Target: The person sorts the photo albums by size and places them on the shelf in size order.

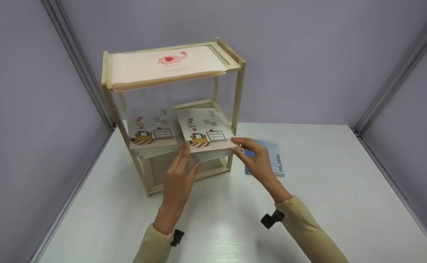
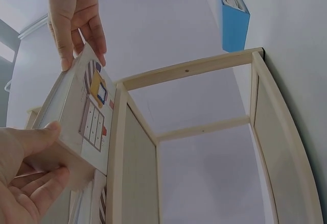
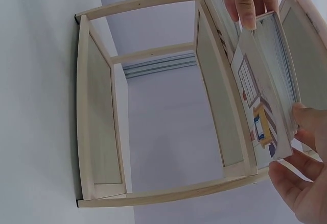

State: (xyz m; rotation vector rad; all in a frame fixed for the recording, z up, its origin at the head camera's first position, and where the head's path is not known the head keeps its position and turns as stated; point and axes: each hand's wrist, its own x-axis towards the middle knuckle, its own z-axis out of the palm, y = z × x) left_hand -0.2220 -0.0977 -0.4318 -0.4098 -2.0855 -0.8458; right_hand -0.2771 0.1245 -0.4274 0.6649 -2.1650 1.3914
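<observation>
A thick book (image 1: 206,133) with a drawn room on its cover lies tilted on the middle tier of a wooden shelf rack (image 1: 237,98), its front edge jutting forward. My right hand (image 1: 259,160) pinches its right front corner. At the left front corner, my left hand (image 1: 177,179) holds it with fingers along the side and thumb at the front edge. Close on its left lies a matching book (image 1: 151,129). The left wrist view shows the held book's picture-printed underside (image 2: 92,114); white page edges (image 3: 273,55) show in the right wrist view.
On the rack's top tier lies a pink-white book (image 1: 136,67) with an elephant, overhanging the front. A blue book (image 1: 272,157) marked POLAROID lies on the white table (image 1: 319,190) right of the rack. Grey walls (image 1: 290,65) enclose the table.
</observation>
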